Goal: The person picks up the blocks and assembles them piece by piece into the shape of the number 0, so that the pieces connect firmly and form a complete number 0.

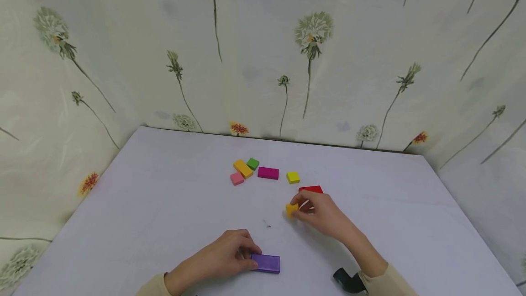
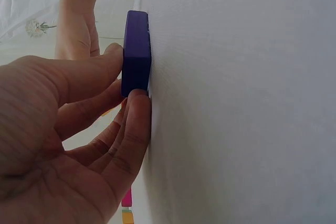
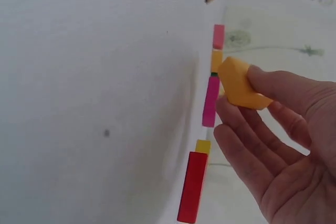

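Observation:
Between the thumb and fingers of my left hand [image 1: 228,255] is the left end of a purple rectangular block [image 1: 267,263], which lies on the white table near its front. The left wrist view shows the thumb on one face of the purple block [image 2: 136,51] and fingertips at its near end. My right hand [image 1: 322,214] pinches a small yellow-orange block [image 3: 242,83] and holds it just above the tabletop. Right behind that hand lies a red block [image 1: 311,189], partly hidden by it.
Farther back lie a yellow block [image 1: 293,177], a magenta block [image 1: 268,173], a green block [image 1: 253,163], an orange block [image 1: 243,168] and a pink block [image 1: 237,178]. A black object [image 1: 348,280] sits by the right sleeve. Flower-patterned cloth [image 1: 255,58] hangs behind the table [image 1: 164,186].

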